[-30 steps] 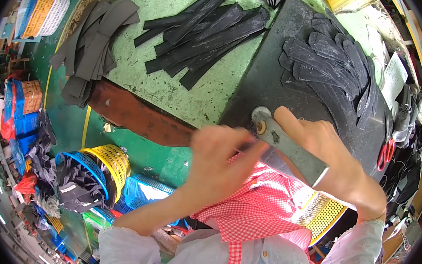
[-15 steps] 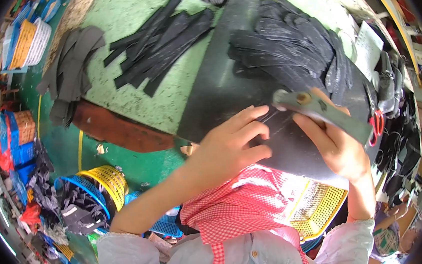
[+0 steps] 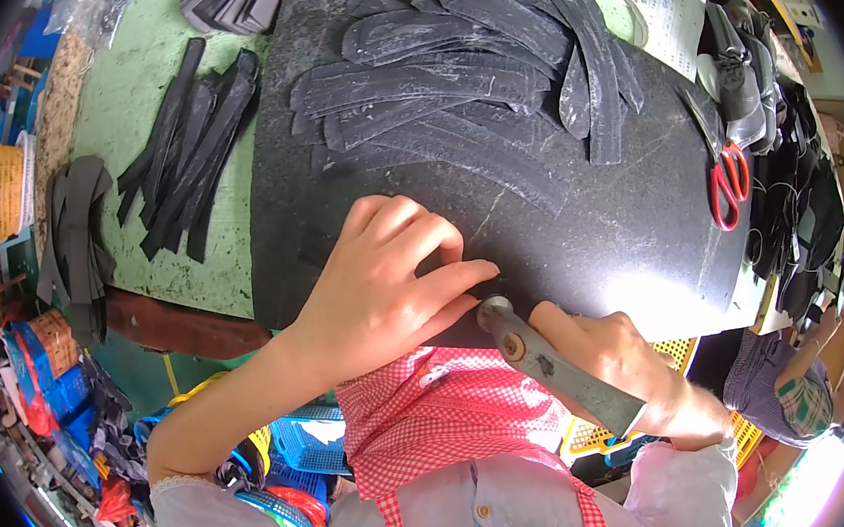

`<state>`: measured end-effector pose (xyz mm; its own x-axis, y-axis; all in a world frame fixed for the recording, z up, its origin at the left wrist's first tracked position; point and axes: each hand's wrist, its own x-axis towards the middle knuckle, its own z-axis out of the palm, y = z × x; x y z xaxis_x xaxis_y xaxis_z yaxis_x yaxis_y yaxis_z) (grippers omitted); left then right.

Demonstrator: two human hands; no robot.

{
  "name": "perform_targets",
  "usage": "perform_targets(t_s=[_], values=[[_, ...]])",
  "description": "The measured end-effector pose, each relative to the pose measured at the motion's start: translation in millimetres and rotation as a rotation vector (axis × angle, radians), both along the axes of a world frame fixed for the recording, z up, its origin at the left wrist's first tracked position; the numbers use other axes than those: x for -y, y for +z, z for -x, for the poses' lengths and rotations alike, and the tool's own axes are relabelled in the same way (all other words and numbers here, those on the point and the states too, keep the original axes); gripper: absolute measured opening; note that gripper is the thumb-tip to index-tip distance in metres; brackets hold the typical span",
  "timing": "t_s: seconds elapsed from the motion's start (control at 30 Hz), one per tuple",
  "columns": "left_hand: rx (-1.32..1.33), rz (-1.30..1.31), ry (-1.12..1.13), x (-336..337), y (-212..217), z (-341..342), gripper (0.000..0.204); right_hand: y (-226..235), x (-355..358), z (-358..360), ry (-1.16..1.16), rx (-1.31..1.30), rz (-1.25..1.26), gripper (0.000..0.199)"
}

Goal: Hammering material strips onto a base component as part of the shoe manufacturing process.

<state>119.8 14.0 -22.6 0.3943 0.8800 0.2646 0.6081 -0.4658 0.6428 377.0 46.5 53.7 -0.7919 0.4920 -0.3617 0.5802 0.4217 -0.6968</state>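
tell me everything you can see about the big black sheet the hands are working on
The black sheet is a large, dark, rubbery-looking slab with rounded edges, lying flat on the green table. Its surface is scuffed with pale scratch lines and shines near the front edge. Curved black cut strips are piled on its far half, and red-handled scissors lie by its right edge. The left hand presses flat on its near part; the right hand holds a metal tool at its front edge.
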Motion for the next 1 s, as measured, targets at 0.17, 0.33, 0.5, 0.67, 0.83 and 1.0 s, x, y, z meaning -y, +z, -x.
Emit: perform_targets(t_s=[0.17,0.33,0.5,0.67,0.83,1.0], values=[[0.039,-0.039,-0.104,-11,-7,6,0.031,1,-7,-8,-0.052,-0.044,0.079,0.024],[0.028,-0.073,-0.060,-16,-3,1,0.029,18,-11,-22,-0.188,0.044,-0.124,0.024],[0.010,-0.134,-0.126,-14,-7,5,0.028,26,-11,-16,-0.201,-0.100,-0.230,0.032],[-0.138,-0.306,-0.153,-6,-7,1,0.023,-9,-7,-11,-0.055,-0.025,-0.197,0.020],[-0.144,-0.297,-0.151,-5,-7,3,0.024,5,-4,-11,-0.149,0.002,-0.136,0.027],[-0.038,-0.167,-0.090,-12,-3,16,0.030,11,-23,0,-0.077,0.070,-0.081,0.029]])
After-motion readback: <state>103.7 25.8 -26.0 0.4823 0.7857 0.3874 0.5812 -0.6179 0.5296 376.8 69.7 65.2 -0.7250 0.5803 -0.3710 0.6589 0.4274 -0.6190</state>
